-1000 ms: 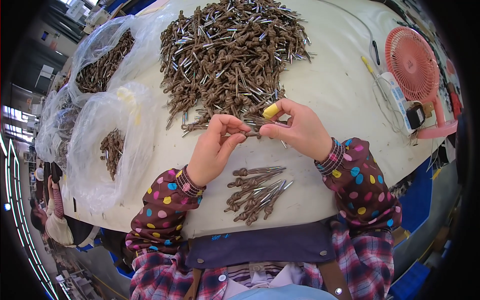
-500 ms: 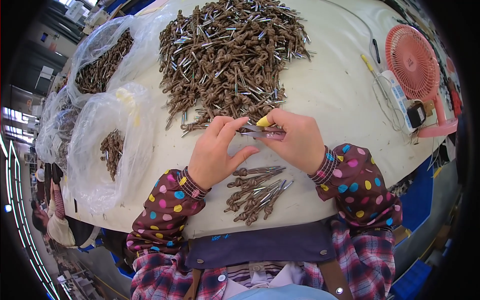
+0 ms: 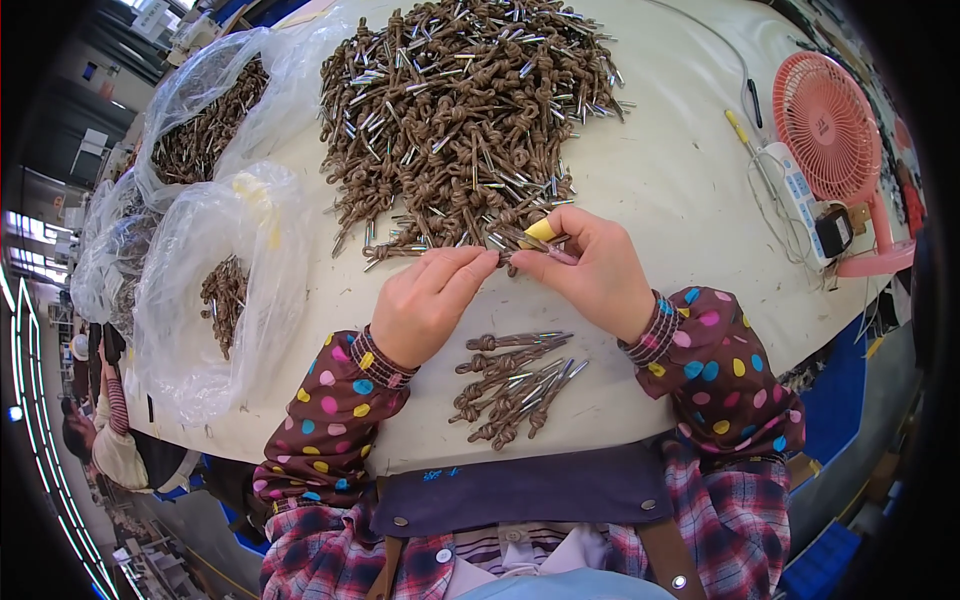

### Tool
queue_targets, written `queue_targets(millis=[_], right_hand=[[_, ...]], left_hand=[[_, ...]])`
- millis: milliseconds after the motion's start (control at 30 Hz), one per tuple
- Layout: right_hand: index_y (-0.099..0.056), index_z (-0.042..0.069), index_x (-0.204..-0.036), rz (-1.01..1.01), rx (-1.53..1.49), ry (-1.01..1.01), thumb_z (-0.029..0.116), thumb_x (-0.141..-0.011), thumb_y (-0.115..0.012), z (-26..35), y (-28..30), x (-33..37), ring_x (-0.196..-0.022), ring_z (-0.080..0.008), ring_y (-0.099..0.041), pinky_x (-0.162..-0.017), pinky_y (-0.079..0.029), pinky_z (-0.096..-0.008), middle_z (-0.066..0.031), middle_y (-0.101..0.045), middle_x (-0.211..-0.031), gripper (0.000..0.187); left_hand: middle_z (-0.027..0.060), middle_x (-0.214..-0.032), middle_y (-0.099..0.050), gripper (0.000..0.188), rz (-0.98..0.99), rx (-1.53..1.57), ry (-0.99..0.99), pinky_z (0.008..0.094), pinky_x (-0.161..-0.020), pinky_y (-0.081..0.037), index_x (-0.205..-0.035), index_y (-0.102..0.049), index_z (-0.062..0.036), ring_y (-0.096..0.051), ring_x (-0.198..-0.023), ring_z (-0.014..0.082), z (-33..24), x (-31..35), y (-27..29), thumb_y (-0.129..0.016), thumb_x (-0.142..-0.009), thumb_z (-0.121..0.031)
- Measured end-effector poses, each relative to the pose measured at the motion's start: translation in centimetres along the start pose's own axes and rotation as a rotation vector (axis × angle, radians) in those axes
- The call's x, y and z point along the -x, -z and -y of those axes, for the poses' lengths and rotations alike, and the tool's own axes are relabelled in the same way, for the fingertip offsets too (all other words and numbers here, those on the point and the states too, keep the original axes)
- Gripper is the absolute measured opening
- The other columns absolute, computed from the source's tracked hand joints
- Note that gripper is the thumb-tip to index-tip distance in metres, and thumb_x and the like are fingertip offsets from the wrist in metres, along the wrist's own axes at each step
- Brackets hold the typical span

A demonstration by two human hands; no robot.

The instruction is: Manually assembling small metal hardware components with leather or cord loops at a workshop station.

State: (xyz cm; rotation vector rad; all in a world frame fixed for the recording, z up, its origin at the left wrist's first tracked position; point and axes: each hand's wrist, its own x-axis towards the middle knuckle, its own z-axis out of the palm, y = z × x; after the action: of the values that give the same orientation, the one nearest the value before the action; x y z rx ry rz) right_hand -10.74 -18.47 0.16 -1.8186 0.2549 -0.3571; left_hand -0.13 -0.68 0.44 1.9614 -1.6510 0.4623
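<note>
Desk (image 3: 680, 180), big heap of knotted brown cords (image 3: 460, 130), both hands pinching at the heap's near edge.
Heap sits far-center, probably for easy reach by both hands; clear plastic bags (image 3: 175, 335) at left seem to keep more cords contained. Left hand (image 3: 425, 305): thumb and fingertips pressed together on a brown cord (image 3: 506, 259), likely steadying it. Right hand (image 3: 605, 275): thumb and forefinger pinching a small pink-handled tool (image 3: 563, 257) beside that cord, probably held short for control. Small cord bunch (image 3: 505, 400) lies nearer, apart from heap, presumably so they don't mix. Yellow finger wrap (image 3: 540, 230) maybe guards skin. Heap's far end cut off; bag contents partly blurred by plastic; pinched cord mostly behind fingertips; tool mostly covered, type and blade contact can't tell.
</note>
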Motion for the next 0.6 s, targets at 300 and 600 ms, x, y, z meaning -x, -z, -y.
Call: queue_targets(millis=[300, 600], right_hand=[[-0.063, 0.001, -0.087, 0.082, -0.057, -0.014, 0.019, -0.077, -0.075, 0.2, 0.3, 0.1, -0.064, -0.0078, -0.058, -0.058, -0.047, -0.0244, -0.0062, -0.063, -0.073, 0.024], [-0.059, 0.008, -0.088, -0.031, 0.592, 0.461, 0.033, -0.071, -0.076, 1.1, 1.9, -0.3, -0.061, -0.0189, -0.059, -0.053, -0.047, -0.0289, -0.0039, -0.056, -0.085, 0.035]], left_hand=[[0.0086, -0.082, -0.064, 0.021, 0.084, 0.307, 0.233, 0.0297, -0.058, -0.051, -0.097, -0.05, -0.0019, -0.064, -0.069, 0.0235, 0.5, 1.1, -1.3, -0.063, -0.081, 0.002], [0.0135, -0.092, -0.062, 0.022, 0.011, 0.286, 0.145, 0.0339, -0.065, -0.051, -0.098, -0.047, -0.0009, -0.061, -0.076, 0.0286, 0.7, 0.8, -1.4, -0.06, -0.081, 0.006]])
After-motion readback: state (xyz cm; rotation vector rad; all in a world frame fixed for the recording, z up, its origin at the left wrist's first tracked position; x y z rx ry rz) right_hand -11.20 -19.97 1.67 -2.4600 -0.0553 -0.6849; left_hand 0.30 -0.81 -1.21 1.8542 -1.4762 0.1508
